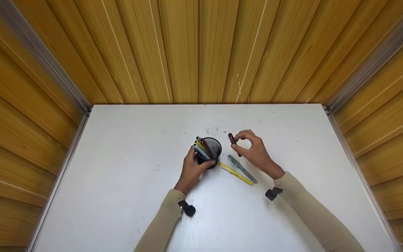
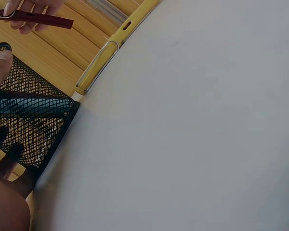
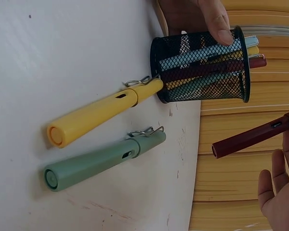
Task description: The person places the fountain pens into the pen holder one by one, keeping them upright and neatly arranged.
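Note:
My left hand (image 1: 192, 169) grips a black mesh pen cup (image 3: 201, 65) that stands upright on the white table, thumb on the near side and fingers around the back. Several pens lean inside the cup, among them light blue, yellow and dark red ones. To the right of the cup, my right hand (image 1: 255, 150) pinches a dark red pen (image 3: 255, 138) between thumb and fingertips, raised above the table. Between the hands, a yellow pen (image 3: 94, 114) and a green pen (image 3: 98, 163) lie side by side, their clip ends toward the cup.
The white table (image 1: 124, 168) is bounded by wood-patterned panels (image 1: 184, 52) at the back and both sides, with metal strips in the corners. Dark scuff marks (image 1: 212, 131) show on the tabletop behind the cup. Both sleeved wrists wear small black cameras.

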Demonstrator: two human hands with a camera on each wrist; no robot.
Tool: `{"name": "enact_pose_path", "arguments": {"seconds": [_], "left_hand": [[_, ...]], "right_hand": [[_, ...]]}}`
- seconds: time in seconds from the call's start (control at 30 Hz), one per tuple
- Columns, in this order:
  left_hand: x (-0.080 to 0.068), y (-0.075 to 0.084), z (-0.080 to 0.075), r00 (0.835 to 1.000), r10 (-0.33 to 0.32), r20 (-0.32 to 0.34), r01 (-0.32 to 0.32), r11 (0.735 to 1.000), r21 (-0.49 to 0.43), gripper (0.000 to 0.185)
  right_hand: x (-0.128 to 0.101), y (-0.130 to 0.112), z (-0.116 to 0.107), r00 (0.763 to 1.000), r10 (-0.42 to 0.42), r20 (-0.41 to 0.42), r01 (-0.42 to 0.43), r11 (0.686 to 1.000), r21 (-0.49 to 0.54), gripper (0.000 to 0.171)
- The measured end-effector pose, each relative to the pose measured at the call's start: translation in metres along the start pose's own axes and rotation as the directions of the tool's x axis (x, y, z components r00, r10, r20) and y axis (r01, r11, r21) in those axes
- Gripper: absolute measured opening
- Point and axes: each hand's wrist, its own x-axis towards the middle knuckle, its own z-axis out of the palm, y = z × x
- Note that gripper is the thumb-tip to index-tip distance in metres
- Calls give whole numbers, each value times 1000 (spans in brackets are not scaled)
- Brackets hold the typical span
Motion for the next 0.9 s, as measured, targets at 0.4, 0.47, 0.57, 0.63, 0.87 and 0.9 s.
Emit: {"name": "enact_pose_path", "arguments": {"seconds": [0.4,0.47,0.57,0.63,0.87,0.9], "left_hand": [[0,1,0,1000,-9,-6,9,1000,-11,79],[0,0,0,1000,-6,-8,6,1000,-9,78],[1,-1,0,1000,-3,-8,3,1000,-7,78],[1,-1,0,1000,-3,-8,3,1000,-11,78],[0,-1,0,1000,-1,2,1,1000,-22,78],[0,-1,0,1000,2,4,-2,1000,-21,78]], "right_hand": [[12,-25,5,999,-39,12,39,998,48,16],[14,-26,6,999,-48,11,47,998,51,16],[17,-29,8,997,-72,12,71,996,52,16],[18,-31,10,996,-82,15,82,995,50,16],[23,-19,16,996,-88,30,86,995,51,16],[25,-15,17,995,-91,32,89,995,49,17]]}}
